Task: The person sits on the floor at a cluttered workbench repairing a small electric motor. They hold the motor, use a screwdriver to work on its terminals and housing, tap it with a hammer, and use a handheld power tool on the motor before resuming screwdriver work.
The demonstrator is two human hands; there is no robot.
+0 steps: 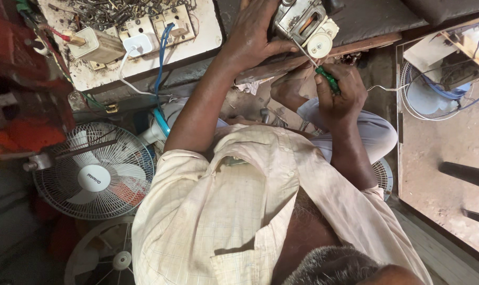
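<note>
At the surface's near edge, the right hand (338, 95) gripped a green-handled screwdriver (317, 67) angled up-left into the metal appliance (302, 21), which the left hand (258, 37) clasped from the left.

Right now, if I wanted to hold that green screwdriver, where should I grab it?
Grab the green handle, probably from the near side, as the right hand does. The thin metal shaft slants up to the grey device, which the left hand steadies.
</note>
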